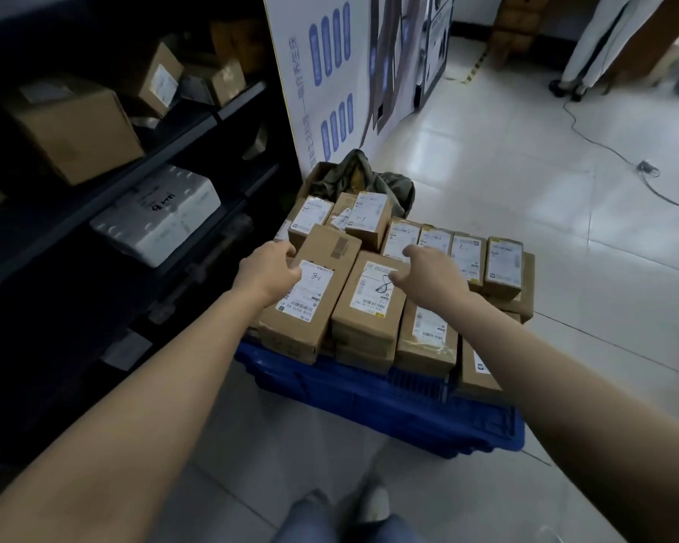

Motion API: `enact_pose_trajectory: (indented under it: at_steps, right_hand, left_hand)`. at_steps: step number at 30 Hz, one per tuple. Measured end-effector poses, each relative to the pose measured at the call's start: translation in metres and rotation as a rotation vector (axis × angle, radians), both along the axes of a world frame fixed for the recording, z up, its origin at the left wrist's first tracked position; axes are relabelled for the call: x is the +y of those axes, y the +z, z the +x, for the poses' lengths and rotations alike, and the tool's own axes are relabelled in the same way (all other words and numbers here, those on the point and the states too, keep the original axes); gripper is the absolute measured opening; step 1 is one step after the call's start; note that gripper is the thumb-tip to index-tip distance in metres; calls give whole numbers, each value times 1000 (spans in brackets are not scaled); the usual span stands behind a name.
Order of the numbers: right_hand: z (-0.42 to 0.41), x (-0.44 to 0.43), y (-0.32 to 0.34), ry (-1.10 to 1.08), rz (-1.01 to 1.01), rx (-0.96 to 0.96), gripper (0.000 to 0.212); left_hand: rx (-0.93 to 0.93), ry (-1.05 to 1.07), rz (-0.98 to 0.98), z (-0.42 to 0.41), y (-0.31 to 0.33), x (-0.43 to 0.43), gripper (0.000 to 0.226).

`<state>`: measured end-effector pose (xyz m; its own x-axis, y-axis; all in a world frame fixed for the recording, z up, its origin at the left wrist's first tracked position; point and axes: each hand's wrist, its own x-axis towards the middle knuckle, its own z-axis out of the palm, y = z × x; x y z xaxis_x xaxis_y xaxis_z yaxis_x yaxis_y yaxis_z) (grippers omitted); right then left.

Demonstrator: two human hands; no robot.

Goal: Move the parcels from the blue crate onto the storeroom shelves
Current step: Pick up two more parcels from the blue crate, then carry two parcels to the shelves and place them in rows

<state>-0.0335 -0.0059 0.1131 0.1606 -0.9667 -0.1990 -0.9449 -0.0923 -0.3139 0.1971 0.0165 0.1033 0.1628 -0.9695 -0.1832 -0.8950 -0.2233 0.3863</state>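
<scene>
A blue crate (369,397) on the tiled floor is piled with several labelled cardboard parcels. My left hand (269,274) grips the left edge of a long parcel marked "8-1" (322,303), with the thumb lying on its label. My right hand (434,278) reaches over the neighbouring parcel with a scribbled label (363,307), fingers spread and touching its top right edge. More small parcels (467,260) stand in a row behind the right hand. The dark storeroom shelves (197,123) run along the left.
The shelves hold a large cardboard box (75,127), smaller boxes and a white foam box (157,213). A green bag (369,178) lies behind the crate, against a white printed board (322,72). A cable (604,146) crosses the floor on the right. A person's legs (588,52) are at the top right.
</scene>
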Motion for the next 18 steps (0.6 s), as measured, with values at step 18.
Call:
enact_pose_trajectory:
  at_steps: [18]
  right_hand:
    - [-3, -47, -178, -647, 603, -688, 72]
  left_hand:
    - [500, 291, 420, 50, -139, -65, 56]
